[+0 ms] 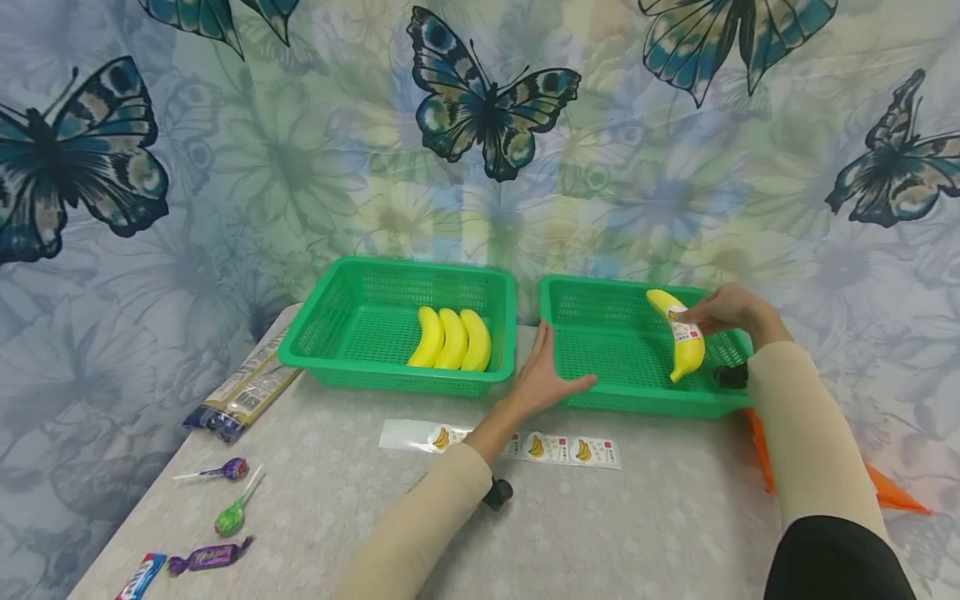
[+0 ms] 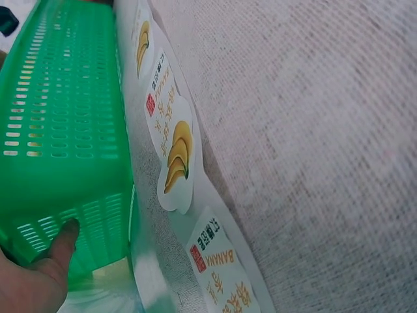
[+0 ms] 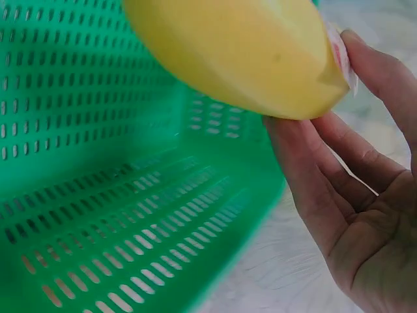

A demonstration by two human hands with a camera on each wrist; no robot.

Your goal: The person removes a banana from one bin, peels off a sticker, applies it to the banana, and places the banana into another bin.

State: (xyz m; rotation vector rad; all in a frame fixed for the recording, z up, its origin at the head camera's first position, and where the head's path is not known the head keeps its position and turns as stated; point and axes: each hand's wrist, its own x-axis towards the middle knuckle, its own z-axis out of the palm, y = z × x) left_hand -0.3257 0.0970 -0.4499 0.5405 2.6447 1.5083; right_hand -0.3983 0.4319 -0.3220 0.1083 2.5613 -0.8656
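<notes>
My right hand (image 1: 731, 310) pinches a yellow banana (image 1: 687, 360) between thumb and fingers, over the right part of the right green basket (image 1: 652, 402). A white label (image 1: 686, 332) with print lies across the banana's middle, partly under the thumb. In the right wrist view the banana (image 3: 241, 59) hangs above the basket's slotted floor (image 3: 130, 241). My left hand (image 1: 542, 375) is at that basket's front left corner, its fingers extended along the left side and its thumb spread toward the front. The left wrist view shows the thumb (image 2: 62, 248) against the green plastic.
Three bananas (image 1: 452, 340) lie side by side in the left green basket (image 1: 397, 382). A strip of banana stickers (image 1: 552, 447) lies in front, partly behind my left forearm. Lollipops (image 1: 229, 518), wrapped candies (image 1: 210, 557) and a packet (image 1: 251, 387) lie at left; something orange (image 1: 892, 492) sits at right.
</notes>
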